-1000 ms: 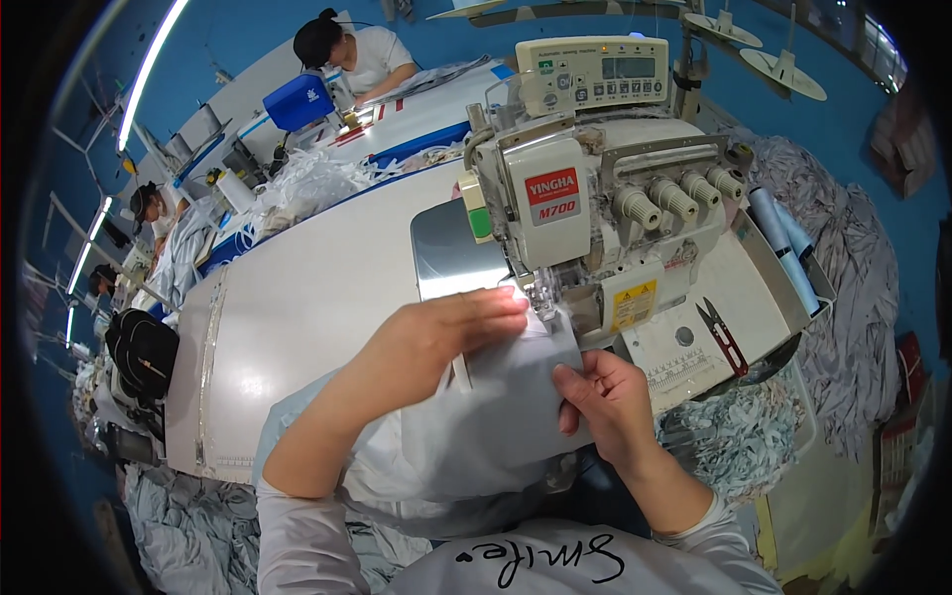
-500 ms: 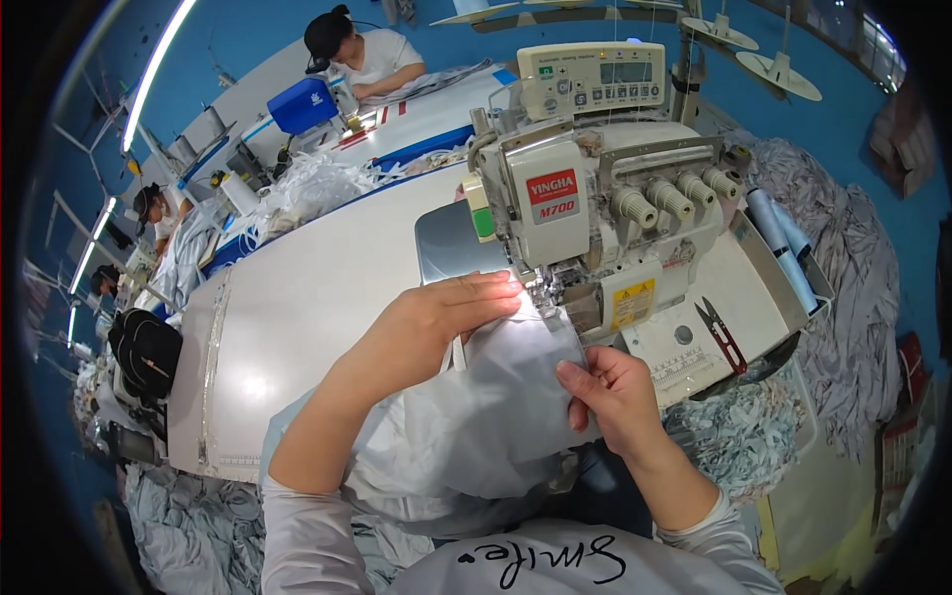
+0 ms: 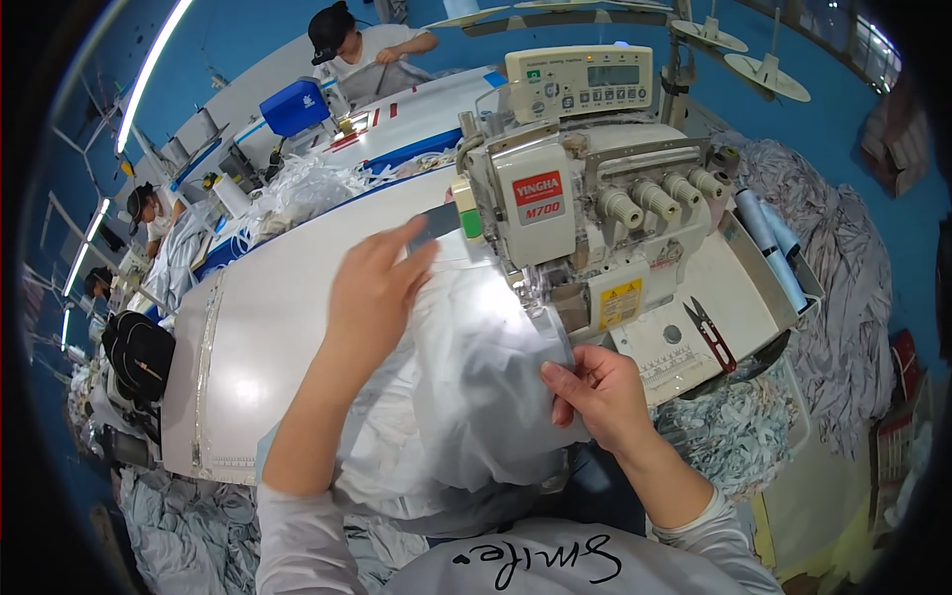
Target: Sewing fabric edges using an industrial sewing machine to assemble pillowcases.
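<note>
One desk (image 3: 263,337) carries the machine (image 3: 540,233), with the cloth (image 3: 476,397) running from its working end down toward me. My left fingers (image 3: 402,238) are spread wide by the cloth's far edge, apparently gripping nothing; whether they touch it I can't tell. My right fingers (image 3: 565,382) pinch its right edge. I judge this as lining up a seam; the next move calls for flat cloth.
</note>
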Available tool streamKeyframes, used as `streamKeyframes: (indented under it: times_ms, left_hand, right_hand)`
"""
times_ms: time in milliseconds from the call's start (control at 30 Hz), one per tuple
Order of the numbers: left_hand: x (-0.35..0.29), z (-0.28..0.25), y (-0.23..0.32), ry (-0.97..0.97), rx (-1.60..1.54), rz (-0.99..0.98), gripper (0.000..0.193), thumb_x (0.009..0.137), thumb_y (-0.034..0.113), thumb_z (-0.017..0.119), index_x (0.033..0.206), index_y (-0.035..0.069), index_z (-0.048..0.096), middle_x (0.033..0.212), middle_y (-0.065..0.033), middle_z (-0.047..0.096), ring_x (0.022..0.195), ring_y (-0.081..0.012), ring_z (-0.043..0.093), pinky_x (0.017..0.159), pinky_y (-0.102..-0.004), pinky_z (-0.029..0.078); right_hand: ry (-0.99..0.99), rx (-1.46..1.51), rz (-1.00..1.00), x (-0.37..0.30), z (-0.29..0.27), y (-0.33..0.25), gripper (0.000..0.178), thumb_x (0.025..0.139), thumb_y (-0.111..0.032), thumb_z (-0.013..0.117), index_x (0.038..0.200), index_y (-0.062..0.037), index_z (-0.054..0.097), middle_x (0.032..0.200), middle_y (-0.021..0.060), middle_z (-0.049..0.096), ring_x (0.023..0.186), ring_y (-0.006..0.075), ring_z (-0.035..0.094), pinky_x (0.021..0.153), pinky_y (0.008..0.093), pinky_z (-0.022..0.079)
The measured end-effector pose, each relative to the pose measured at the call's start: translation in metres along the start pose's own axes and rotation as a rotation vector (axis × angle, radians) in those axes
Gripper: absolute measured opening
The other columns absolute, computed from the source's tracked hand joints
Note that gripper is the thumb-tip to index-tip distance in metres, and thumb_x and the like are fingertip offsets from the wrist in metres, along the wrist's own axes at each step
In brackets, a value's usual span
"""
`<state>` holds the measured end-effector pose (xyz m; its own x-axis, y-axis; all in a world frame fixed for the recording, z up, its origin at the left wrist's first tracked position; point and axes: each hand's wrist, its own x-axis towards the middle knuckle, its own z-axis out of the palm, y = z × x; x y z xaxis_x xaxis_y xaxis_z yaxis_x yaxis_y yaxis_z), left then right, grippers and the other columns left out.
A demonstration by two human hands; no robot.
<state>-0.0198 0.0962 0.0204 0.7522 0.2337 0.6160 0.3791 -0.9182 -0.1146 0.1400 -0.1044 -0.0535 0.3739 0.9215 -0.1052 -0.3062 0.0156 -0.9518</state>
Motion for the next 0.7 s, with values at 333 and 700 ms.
streamKeyframes:
  times_ms: [333, 700]
  left_hand:
    - [-0.218, -0.057, 0.101, -0.153, -0.037, -0.715, 0.026, 0.073, 0.002, 0.069, 0.093, 0.006, 0.053, 0.087, -0.0103, 0.059, 0.067, -0.0239, 0.060, 0.058, -0.0284, 0.046]
    - [-0.170, -0.060, 0.061, 0.778, -0.992, -0.836, 0.023, 0.090, 0.000, 0.054, 0.090, 0.008, 0.033, 0.090, -0.0033, 0.042, 0.087, -0.0124, 0.045, 0.087, -0.0271, 0.039]
  right_hand:
    - [-0.057, -0.004, 0.013, 0.002, -0.009, -0.001, 0.022, 0.088, -0.021, 0.067, 0.085, 0.0005, 0.062, 0.062, 0.0021, 0.058, 0.046, 0.0082, 0.053, 0.043, 0.0209, 0.042]
    - [-0.095, 0.137, -0.006, 0.004, -0.006, 0.002, 0.022, 0.088, -0.020, 0.067, 0.085, 0.0002, 0.059, 0.063, 0.0034, 0.060, 0.046, 0.0092, 0.056, 0.044, 0.0211, 0.045]
